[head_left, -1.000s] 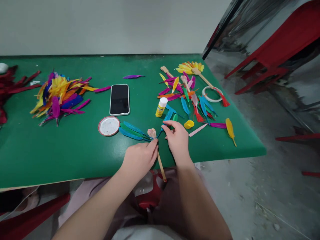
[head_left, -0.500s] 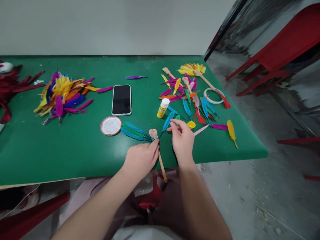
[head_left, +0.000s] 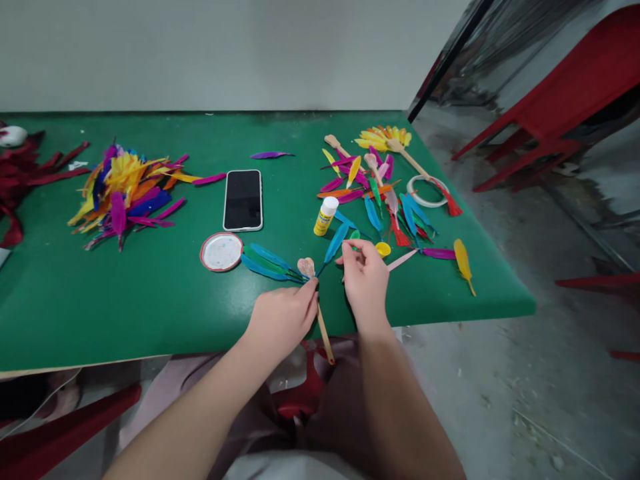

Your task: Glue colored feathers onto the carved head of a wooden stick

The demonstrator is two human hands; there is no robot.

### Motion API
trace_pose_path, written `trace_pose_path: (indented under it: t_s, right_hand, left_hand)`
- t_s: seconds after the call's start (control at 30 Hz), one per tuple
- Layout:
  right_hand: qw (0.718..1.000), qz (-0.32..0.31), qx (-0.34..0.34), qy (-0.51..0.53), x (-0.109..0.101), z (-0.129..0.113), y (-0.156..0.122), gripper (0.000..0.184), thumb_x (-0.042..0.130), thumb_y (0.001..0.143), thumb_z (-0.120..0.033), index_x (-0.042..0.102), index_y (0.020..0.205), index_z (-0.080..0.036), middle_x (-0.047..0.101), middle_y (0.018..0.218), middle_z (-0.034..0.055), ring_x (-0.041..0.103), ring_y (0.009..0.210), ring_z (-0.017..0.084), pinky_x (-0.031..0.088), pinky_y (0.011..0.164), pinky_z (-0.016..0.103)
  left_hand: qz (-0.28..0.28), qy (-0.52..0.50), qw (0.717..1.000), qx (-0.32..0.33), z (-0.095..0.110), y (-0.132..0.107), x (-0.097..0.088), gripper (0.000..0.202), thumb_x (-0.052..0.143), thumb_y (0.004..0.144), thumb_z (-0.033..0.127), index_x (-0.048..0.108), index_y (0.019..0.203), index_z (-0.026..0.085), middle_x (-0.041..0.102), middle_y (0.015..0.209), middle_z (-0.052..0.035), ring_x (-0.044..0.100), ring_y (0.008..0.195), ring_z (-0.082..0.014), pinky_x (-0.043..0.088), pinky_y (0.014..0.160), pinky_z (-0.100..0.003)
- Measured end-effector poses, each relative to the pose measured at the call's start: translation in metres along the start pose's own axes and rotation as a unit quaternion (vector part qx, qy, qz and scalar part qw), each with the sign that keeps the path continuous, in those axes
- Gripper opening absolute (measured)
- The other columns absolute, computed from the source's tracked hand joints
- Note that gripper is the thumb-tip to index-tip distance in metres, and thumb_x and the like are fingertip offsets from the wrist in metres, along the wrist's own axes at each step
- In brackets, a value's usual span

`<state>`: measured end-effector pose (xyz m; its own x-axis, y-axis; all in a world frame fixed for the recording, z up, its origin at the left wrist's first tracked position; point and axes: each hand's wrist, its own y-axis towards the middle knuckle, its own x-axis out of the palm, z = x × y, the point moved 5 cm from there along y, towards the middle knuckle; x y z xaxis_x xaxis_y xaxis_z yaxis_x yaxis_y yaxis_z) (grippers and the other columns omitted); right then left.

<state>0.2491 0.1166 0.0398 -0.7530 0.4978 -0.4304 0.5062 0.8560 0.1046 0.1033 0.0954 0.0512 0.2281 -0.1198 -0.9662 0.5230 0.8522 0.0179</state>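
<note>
My left hand [head_left: 286, 310] is closed around a wooden stick [head_left: 324, 333] with a pale, rounded head, pinching it just below that head. Blue and green feathers [head_left: 267, 261] fan out to the left from the same grip, and one blue feather [head_left: 336, 243] slants up to the right. Close beside that feather's tip is my right hand [head_left: 367, 277], thumb and fingers pressed together. Whatever is between them, if anything, I cannot make out. A bit of green feather [head_left: 355, 235] shows just behind these fingers. The yellow glue bottle [head_left: 323, 223] with a white cap stands beyond the hands.
On the green table [head_left: 165, 300] lie a phone [head_left: 243, 200], a white lid [head_left: 221, 252] with a red rim and a feather pile [head_left: 125, 190]. Loose feathers, more sticks, a yellow feather fan [head_left: 383, 139] and a tape roll [head_left: 414, 193] are at right. A red chair [head_left: 560, 100] stands beyond.
My right fingers have shifted very slightly right, away from the blue feather's tip. My left hand keeps its grip in the same place.
</note>
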Motion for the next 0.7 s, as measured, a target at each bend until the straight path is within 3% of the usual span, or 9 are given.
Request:
trace_pose_path:
  t_s: [0.23, 0.43, 0.6, 0.7]
  right_hand:
    - [0.994, -0.002, -0.073, -0.078, 0.004, -0.003, 0.004, 0.03, 0.05, 0.079, -0.032, 0.054, 0.106, -0.02, 0.061, 0.094, 0.0058, 0.049, 0.056, 0.012, 0.041, 0.058, 0.028]
    - [0.996, -0.038, -0.024, -0.075, 0.007, -0.003, 0.02, 0.046, 0.057, 0.072, -0.036, 0.05, 0.114, -0.019, 0.061, 0.077, 0.0019, 0.053, 0.06, 0.016, 0.041, 0.062, 0.031]
    - [0.998, -0.066, 0.022, -0.006, 0.012, 0.003, 0.031, 0.054, 0.061, 0.066, -0.027, 0.047, 0.118, -0.02, 0.057, 0.067, -0.004, 0.049, 0.051, 0.012, 0.04, 0.054, 0.027]
    - [0.996, -0.052, 0.019, 0.07, 0.007, -0.003, 0.027, 0.055, 0.061, 0.067, -0.026, 0.045, 0.12, -0.021, 0.055, 0.065, -0.0053, 0.044, 0.045, 0.009, 0.038, 0.046, 0.024]
  left_hand:
    - [0.001, 0.002, 1.0, -0.002, 0.001, -0.002, 0.001, 0.034, 0.034, 0.089, 0.029, 0.055, 0.115, 0.021, 0.07, 0.077, -0.0018, 0.065, 0.063, -0.0178, 0.035, 0.048, -0.026]
    - [0.001, -0.005, 1.0, -0.005, 0.0, -0.001, 0.0, 0.033, 0.035, 0.089, 0.029, 0.055, 0.114, 0.02, 0.07, 0.077, -0.0027, 0.065, 0.064, -0.0165, 0.036, 0.049, -0.024]
    - [0.004, -0.022, 1.0, 0.002, 0.001, -0.001, 0.0, 0.032, 0.035, 0.089, 0.027, 0.056, 0.112, 0.019, 0.07, 0.076, -0.004, 0.064, 0.063, -0.0161, 0.038, 0.05, -0.023]
    - [0.041, -0.058, 0.997, 0.002, 0.0, -0.002, -0.005, 0.033, 0.036, 0.089, 0.027, 0.055, 0.115, 0.019, 0.069, 0.077, -0.0044, 0.063, 0.063, -0.0154, 0.042, 0.053, -0.023]
